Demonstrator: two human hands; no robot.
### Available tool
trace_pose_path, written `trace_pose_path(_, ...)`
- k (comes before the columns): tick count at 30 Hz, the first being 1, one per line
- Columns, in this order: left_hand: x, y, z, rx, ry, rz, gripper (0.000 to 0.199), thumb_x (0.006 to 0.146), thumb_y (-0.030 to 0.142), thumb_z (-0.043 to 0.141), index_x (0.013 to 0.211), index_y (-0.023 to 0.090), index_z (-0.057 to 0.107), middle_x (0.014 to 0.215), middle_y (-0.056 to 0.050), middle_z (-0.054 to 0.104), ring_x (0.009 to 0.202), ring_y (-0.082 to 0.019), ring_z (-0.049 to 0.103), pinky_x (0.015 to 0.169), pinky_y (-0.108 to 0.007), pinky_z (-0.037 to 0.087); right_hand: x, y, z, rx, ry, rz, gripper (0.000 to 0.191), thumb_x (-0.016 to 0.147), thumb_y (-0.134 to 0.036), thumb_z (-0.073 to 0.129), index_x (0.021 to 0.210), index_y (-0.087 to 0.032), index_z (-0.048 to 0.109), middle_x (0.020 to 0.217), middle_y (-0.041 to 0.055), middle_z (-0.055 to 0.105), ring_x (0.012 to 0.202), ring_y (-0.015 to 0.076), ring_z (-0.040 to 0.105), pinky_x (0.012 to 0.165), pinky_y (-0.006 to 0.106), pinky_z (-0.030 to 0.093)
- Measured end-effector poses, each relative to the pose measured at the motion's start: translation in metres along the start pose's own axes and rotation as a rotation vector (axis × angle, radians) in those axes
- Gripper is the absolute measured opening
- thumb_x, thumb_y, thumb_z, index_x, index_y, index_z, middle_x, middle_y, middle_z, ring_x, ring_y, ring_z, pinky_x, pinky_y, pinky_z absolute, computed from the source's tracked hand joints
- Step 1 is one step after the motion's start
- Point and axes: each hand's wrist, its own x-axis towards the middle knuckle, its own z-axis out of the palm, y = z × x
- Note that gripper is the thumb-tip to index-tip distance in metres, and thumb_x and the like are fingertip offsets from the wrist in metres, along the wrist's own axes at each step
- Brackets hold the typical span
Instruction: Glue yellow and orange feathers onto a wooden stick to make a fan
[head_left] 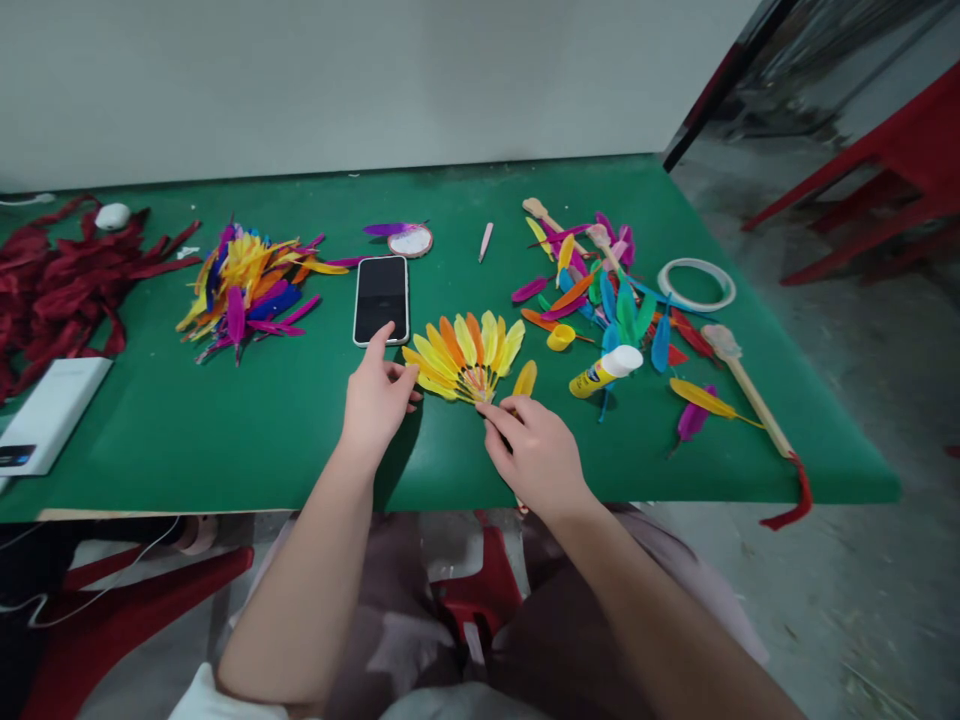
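A fan of yellow and orange feathers (466, 345) lies spread on the green table. At its left edge is my left hand (379, 395), thumb and curled fingers closed near a yellow feather, the index finger stretched over the lower edge of a phone (382, 295). My right hand (536, 440) has its fingertips pinched at the narrow base of the fan. A single yellow-orange feather (526, 378) rests just beyond the right hand. A yellow glue stick (592, 377) with a white end stands tilted to the right, near a small yellow cap (560, 337).
Mixed feathers (247, 275) are heaped at the left, beside dark red ribbons (60, 270) and a white power bank (56, 410). On the right are loose coloured feathers (626, 305), a tape roll (696, 284) and a wooden stick (754, 400). Tweezers (486, 242) lie behind the fan.
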Motion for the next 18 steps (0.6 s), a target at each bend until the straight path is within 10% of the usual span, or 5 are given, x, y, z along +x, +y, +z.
trace_pose_path(18,0.0007,-0.0005,-0.0021,0.01,0.007,0.012,0.059,0.082,0.019,0.052,0.136,0.026,0.031,0.066,0.003,0.057,0.049,-0.009,0.06,0.043,-0.017,0.048,-0.0018,0.0006,-0.0007,0.034,-0.026,0.005,0.026,0.084,-0.015,0.048,0.1,-0.014,0.069,0.081,0.0079,0.063,0.073,0.0167,0.058,0.063,0.029,0.045)
